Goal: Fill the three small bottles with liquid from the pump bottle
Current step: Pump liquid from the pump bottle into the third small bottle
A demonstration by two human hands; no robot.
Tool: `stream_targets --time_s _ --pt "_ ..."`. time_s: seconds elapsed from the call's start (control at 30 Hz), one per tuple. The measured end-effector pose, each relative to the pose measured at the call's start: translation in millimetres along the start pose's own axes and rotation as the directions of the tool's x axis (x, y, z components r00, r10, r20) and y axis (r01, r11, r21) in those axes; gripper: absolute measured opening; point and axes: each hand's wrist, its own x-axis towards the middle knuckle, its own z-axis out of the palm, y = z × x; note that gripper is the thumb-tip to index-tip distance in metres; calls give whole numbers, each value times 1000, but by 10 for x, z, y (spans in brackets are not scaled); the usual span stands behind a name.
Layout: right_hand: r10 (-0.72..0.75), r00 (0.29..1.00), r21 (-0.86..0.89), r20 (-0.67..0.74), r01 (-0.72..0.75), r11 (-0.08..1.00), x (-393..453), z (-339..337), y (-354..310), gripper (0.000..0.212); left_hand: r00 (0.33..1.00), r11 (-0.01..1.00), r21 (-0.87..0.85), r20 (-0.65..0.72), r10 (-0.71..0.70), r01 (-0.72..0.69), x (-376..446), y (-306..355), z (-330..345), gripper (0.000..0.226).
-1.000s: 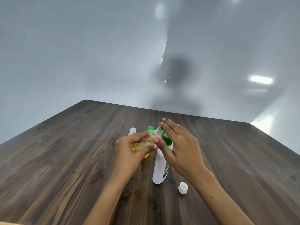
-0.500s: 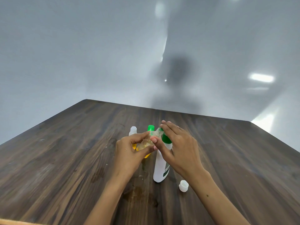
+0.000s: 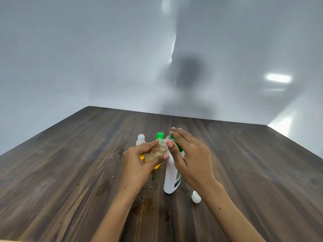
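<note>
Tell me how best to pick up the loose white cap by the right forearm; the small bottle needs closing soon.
Pinch the white cap across its round side wall, coming straight down from above. It lies alone on the table, apart from the pump bottle, so thumb and finger probably fit either side. The right hand is nearest, but it rests on the pump; the left hand holds the small bottle.

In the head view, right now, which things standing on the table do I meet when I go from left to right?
White-capped small bottle → green-capped small bottle → white pump bottle → loose white cap. I leave out the held bottle.
</note>
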Motion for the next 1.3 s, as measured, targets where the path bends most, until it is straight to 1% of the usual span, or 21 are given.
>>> stream_targets --time_s 0.1,0.2,0.37,0.57,0.73,0.9,1.0,1.1,1.2,1.3 --pt "-27 1000 -20 -13 27 999 46 -46 -10 71 1000 1000 -3 -22 8 -8 23 31 10 52" --pt "-22 999 -22 -25 22 1000 76 -44 -7 73 999 1000 8 -30 21 -21 50 19 8 44" --pt "-7 999 13 -41 8 1000 -4 27 20 76 1000 1000 15 -15 6 -6 17 -74 15 45" --pt "-23 998 0 -55 23 1000 73 -2 -10 75 999 999 21 -36 25 -24 68 -15 9 45" --pt "8 997 40 -83 -5 999 -10 89 24 74 1000 1000 23 -19 8 -8 29 -74 22 44" --pt "-21 997 15 -77 22 1000 80 -8 -11 73 999 1000 0 -39 17 -17 50 -6 42 44" --pt "-29 995 -24 -98 27 999 46 34 8 71 999 1000 1 -32 19 -19 58 -15 37 44" --pt "-5 996 -1 -94 5 1000 -3 89 24 73 1000 1000 4 -21 10 -10 34 -51 35 51" --pt "-18 995 1 -101 19 1000 12 54 22 73 1000 1000 -21 -18 18 -18 19 -29 42 59" --pt "-45 995 -28 -94 43 999 69 11 1 73 999 999 -20 -26 30 -30 41 13 49 50"
